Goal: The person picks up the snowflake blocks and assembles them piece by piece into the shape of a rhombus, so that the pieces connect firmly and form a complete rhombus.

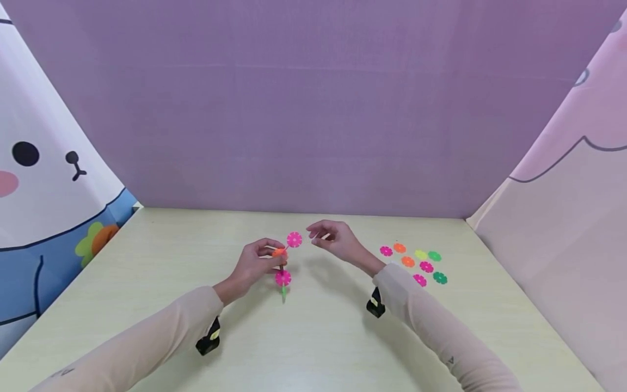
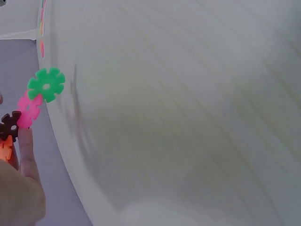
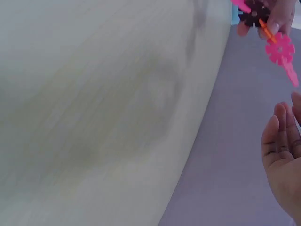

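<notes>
My left hand (image 1: 254,262) pinches a linked chain of notched plastic snowflake discs at its orange disc (image 1: 279,252). From there the chain rises to a pink disc (image 1: 294,239) and hangs down to another pink disc (image 1: 283,278), with a green disc (image 1: 284,293) at the bottom. In the left wrist view, a dark disc (image 2: 9,126) sits between the orange and pink ones. Just right of the upper end is my right hand (image 1: 340,239), its fingers loosely bent. The right wrist view shows this hand (image 3: 284,160) apart from the chain's pink end (image 3: 290,73), with nothing held.
Several loose snowflake discs lie on the table at the right, among them an orange one (image 1: 408,262), a yellow one (image 1: 420,254) and a dark green one (image 1: 440,278). A purple cloth wall (image 1: 313,109) stands behind the pale table (image 1: 313,343), with printed cloth on both sides.
</notes>
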Tool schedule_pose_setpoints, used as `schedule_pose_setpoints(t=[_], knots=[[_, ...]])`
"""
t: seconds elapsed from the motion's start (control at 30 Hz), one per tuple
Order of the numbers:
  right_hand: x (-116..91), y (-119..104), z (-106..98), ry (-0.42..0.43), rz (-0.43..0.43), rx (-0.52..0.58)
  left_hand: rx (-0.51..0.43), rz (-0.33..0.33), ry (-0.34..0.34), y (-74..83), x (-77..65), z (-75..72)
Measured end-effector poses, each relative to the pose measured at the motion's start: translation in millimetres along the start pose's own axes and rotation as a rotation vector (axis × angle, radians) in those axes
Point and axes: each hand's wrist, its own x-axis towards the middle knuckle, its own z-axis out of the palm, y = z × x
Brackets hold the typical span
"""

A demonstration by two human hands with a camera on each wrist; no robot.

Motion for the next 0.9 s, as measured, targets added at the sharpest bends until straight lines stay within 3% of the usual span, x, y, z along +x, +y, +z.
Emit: schedule_pose_setpoints(t=[0.23, 0.67, 0.9], knots=[[-10, 46, -21, 0.048, 0.044, -0.091, -0.006, 0.022, 0.011, -3.0, -2.1, -5.5], [-42, 91, -62, 0.141, 0.071, -0.275, 0.040, 0.017, 0.003, -1.9, -3.6, -13.6], [-50, 115, -77, 0.148, 0.134, -0.336, 0.076, 0.015, -0.006, -1.6, -4.7, -14.9]])
